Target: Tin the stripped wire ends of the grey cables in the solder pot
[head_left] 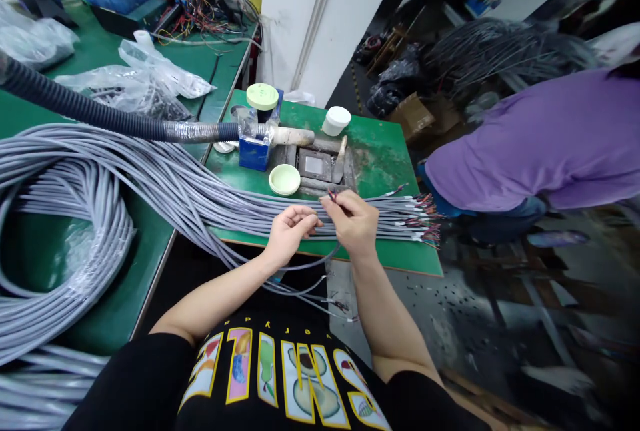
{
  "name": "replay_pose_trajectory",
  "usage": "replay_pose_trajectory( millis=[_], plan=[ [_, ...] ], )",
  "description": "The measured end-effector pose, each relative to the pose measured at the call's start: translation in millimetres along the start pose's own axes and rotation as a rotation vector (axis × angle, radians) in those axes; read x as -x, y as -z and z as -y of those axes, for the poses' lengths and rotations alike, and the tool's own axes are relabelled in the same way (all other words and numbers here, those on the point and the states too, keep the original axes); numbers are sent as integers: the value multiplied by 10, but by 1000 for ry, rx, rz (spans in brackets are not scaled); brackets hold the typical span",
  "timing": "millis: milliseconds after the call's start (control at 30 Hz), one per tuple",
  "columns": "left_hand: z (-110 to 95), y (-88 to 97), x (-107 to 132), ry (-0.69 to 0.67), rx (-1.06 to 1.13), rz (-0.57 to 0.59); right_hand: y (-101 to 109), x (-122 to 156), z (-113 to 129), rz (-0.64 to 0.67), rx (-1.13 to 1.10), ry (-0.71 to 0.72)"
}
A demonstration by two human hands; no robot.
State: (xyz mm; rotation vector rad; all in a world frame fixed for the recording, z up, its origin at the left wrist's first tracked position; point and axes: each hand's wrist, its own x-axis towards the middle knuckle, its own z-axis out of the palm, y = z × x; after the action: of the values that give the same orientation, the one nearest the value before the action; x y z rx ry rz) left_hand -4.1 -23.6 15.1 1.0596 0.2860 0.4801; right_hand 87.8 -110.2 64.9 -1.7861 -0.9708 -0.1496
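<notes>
My right hand is closed around the end of a grey cable, whose dark and red wire ends poke out above the fingers. Just to its left is my left hand, thumb and fingertips pinched together; whether anything is between them is hidden. Both hands are over a thick bundle of grey cables lying across the green bench. At the bundle's right end, stripped red and dark wire ends fan out. A few loose cable ends hang below the bench edge, near my shirt.
Behind the bundle sit a soldering pot, a pale green dish, a white tub and a blue box. A ribbed hose crosses from the left. Coiled cable lies left. A person in purple bends at right.
</notes>
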Motion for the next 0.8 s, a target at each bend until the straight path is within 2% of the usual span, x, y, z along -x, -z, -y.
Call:
replay_pose_trajectory(
  millis=[167,300,400,500,800],
  plan=[
    [64,160,-64,-459,-853,244,-152,-574,-127,311,288,-32],
    [170,234,-90,-607,-1257,398,-420,-881,-177,580,588,-60],
    [216,254,-94,-656,-1349,427,-596,-970,-185,694,745,-80],
    [236,266,-96,-676,-1353,425,-699,-1001,-198,749,828,-70],
    [266,283,-106,-661,-1284,442,-803,-1023,-226,790,877,-72]
  ],
)
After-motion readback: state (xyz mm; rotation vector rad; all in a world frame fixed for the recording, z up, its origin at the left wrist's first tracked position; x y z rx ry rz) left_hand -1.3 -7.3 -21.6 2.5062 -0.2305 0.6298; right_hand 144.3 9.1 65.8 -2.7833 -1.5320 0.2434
